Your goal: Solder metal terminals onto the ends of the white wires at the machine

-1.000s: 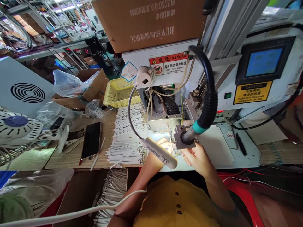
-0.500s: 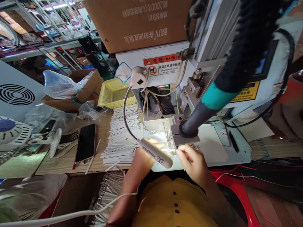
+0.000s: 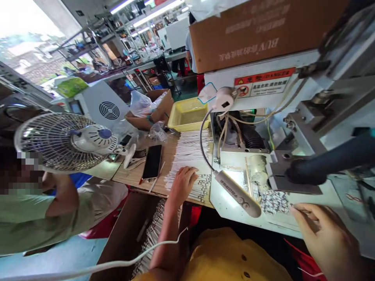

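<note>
The machine (image 3: 293,117) now sits to the right; a fan (image 3: 63,142) has come into view. The left hand (image 3: 183,185) has moved onto the white wire strips (image 3: 190,156) on the table (image 3: 131,177), grip open; the right hand (image 3: 325,234) rests open near small parts (image 3: 274,201)

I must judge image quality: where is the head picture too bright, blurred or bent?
Head view: the window at upper left is overexposed; the dark hose at right is smeared by blur; the fan and shelving lean from wide-angle distortion; the left hand is fairly sharp.
</note>
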`<state>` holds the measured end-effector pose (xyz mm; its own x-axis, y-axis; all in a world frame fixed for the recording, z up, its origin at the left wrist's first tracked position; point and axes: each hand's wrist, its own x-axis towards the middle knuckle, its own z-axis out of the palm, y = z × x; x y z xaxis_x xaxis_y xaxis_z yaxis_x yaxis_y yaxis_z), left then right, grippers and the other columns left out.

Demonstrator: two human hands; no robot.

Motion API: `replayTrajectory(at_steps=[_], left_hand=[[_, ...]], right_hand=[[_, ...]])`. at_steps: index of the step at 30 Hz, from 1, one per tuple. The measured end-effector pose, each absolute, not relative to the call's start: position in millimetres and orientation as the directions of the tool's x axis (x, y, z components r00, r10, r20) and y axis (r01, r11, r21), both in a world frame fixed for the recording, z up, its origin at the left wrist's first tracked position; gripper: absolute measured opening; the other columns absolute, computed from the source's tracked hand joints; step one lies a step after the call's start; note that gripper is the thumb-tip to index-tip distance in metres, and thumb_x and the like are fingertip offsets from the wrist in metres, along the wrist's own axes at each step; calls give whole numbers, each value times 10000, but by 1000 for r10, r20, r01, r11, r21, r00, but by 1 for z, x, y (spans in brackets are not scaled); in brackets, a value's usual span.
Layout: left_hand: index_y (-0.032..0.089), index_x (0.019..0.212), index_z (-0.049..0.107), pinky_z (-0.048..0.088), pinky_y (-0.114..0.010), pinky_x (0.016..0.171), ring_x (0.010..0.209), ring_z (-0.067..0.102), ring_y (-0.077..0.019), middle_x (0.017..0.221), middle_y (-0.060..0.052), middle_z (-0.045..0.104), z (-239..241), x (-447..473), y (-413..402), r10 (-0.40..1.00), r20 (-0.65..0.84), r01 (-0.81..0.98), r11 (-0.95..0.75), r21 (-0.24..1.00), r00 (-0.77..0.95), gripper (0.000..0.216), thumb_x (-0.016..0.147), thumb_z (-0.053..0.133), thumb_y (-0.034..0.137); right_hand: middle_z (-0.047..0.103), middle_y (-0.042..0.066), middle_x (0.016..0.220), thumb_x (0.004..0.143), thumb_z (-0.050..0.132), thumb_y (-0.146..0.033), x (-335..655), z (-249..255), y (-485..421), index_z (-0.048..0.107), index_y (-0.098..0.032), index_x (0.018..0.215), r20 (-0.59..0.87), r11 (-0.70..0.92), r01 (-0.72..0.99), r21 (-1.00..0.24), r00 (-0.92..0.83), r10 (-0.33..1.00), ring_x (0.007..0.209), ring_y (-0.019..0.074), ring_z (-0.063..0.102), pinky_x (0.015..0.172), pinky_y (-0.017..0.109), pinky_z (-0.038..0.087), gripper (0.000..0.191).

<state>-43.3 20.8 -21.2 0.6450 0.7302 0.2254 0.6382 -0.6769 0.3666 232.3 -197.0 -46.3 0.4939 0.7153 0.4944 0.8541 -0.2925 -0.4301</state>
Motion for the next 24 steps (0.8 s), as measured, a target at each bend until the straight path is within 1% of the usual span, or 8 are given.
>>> replayTrajectory(at_steps=[2,4,7,10,13,18,20,24], left_hand=[[178,975,644,477,-330,834,897,567,-185,921,-46,650,-18,-35,26,749,214,653,-655,381,627,183,915,475,215],[182,909,672,477,-318,812,885,567,-185,897,-42,656,-14,-26,31,757,236,657,-649,384,609,171,901,502,202],[198,854,697,478,-310,793,906,560,-196,882,-38,660,-13,-11,37,765,256,667,-642,378,591,143,862,558,164],[212,833,699,477,-316,801,912,549,-204,893,-34,661,-15,0,39,775,245,691,-631,352,583,119,827,600,145],[197,861,680,475,-318,804,920,544,-208,930,-42,650,-16,3,39,781,221,710,-624,326,584,104,816,609,136],[199,844,662,464,-304,771,890,543,-202,903,-32,653,-12,1,38,779,179,713,-623,322,601,117,846,562,139],[205,823,657,457,-299,765,878,541,-198,877,-26,651,-12,2,38,781,186,715,-621,321,596,126,854,549,146],[197,772,627,448,-303,728,843,538,-202,854,-35,625,-16,4,40,793,173,737,-607,298,584,117,843,552,144]], right_hand=[[623,60,716,887,362,-610,226,-41,-196,576,-198,760,475,-324,824,-464,540,695,626,224,597,539,331,417,481],[640,60,727,870,377,-625,222,-35,-197,597,-196,796,447,-377,782,-496,603,661,639,235,618,547,335,421,487],[675,63,785,849,406,-622,218,-25,-198,614,-203,851,366,-436,674,-596,712,599,701,258,648,627,356,454,468],[682,65,786,806,446,-640,218,-22,-198,606,-212,823,296,-431,602,-672,752,590,700,257,653,648,356,473,457],[684,63,750,797,460,-628,221,-26,-198,623,-207,821,306,-399,626,-670,722,620,646,242,652,615,341,485,452],[696,37,734,824,465,-616,224,-31,-200,685,-211,882,373,-325,698,-638,650,663,653,230,659,658,334,488,464],[681,18,674,814,473,-634,223,-31,-201,693,-218,890,319,-337,656,-676,672,668,624,218,652,638,322,485,477],[656,0,640,758,532,-655,220,-36,-202,683,-229,846,106,-419,476,-773,749,655,582,193,635,597,288,488,460]])
